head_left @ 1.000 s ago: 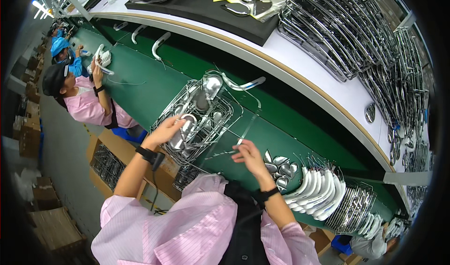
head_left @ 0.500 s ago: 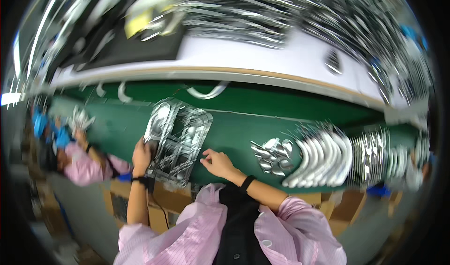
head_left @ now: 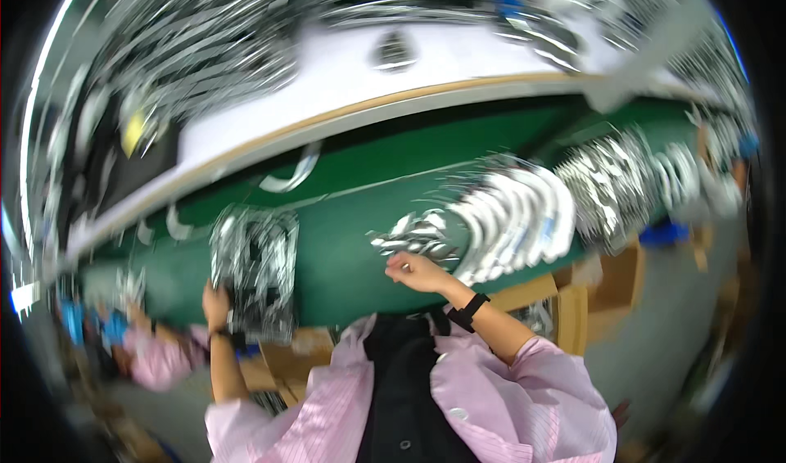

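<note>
On the green bench, a stack of silvery rectangular frames (head_left: 255,275) stands at the left. My left hand (head_left: 216,306) is closed around the stack's left edge, thumb on the near side. My right hand (head_left: 417,272) is at the near edge of a small pile of shiny metal pieces (head_left: 422,235), its fingers bent. Motion blur hides whether those fingers touch or hold a piece. Just right of the pile, a row of curved white-silver parts (head_left: 524,221) lies nested together.
Farther right are bundled thin metal strips (head_left: 610,185) and more curved parts (head_left: 678,175). A raised white shelf (head_left: 344,78) with a wooden edge runs along the back, loaded with metal strips. Cardboard boxes (head_left: 569,320) stand below the bench. A co-worker in pink (head_left: 160,361) is at far left.
My view has turned right. My right hand has moved away from the frame stack to the pile of metal pieces. My left hand keeps its hold on the stack.
</note>
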`<state>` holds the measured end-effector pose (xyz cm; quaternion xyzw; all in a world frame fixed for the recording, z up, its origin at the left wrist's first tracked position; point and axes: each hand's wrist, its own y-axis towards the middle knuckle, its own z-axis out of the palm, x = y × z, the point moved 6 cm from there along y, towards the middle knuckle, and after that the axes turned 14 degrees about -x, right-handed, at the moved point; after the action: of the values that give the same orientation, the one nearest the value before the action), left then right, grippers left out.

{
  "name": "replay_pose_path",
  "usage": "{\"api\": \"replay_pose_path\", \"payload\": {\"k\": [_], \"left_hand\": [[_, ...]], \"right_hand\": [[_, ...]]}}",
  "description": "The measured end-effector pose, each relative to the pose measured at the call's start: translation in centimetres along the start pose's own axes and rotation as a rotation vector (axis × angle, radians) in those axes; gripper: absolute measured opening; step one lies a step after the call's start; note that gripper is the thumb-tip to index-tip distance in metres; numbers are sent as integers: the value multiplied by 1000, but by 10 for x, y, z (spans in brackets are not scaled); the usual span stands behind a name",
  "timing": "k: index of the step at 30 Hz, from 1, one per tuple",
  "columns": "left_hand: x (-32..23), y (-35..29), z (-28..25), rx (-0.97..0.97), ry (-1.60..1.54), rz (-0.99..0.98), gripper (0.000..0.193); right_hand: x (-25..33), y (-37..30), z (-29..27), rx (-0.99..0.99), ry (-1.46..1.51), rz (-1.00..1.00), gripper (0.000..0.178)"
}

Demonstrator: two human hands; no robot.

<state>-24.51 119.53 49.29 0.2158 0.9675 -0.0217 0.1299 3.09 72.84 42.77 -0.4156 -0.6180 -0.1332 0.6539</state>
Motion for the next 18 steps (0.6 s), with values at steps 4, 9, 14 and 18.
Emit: {"api": "replay_pose_path", "payload": {"k": [4,9,14,18], "left_hand": [[-10,2,-6,-129,53,144,42],[-10,-8,-18,-88,-34,-20,39],[-11,-17,-30,-142,-171,47,39],[-15,-32,-71,-156,-175,4,43]], "right_hand": [[21,35,109,308,227,276,58],[20,57,236,227,259,576,84],[2,52,293,93,462,623,57],[41,35,289,-120,302,437,64]]}}
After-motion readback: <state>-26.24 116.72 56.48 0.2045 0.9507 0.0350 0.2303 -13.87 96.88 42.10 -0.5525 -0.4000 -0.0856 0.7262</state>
